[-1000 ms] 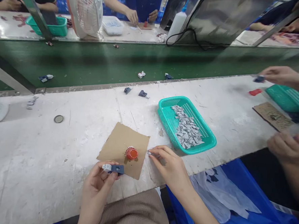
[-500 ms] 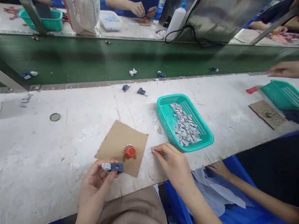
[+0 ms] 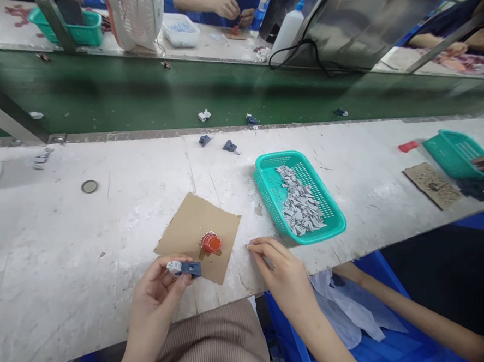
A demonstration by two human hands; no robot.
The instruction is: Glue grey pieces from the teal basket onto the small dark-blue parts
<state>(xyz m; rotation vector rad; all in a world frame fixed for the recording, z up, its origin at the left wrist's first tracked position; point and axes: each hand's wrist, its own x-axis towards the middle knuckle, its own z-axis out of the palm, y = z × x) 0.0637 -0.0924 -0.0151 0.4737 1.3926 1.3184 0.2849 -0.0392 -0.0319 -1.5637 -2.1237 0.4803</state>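
Fingers of the left hand (image 3: 156,287) pinch a small blue-and-white part (image 3: 184,268) over the near edge of the cardboard square (image 3: 196,235); keeping that piece level and steady looks wise. Beside it, the right hand (image 3: 282,268) closes thumb and fingertip on a tiny grey piece (image 3: 248,245) at the table (image 3: 65,241). A red cap (image 3: 211,242) sits on the cardboard. Farther off, the teal basket (image 3: 267,187) holds a heap of grey pieces (image 3: 299,207).
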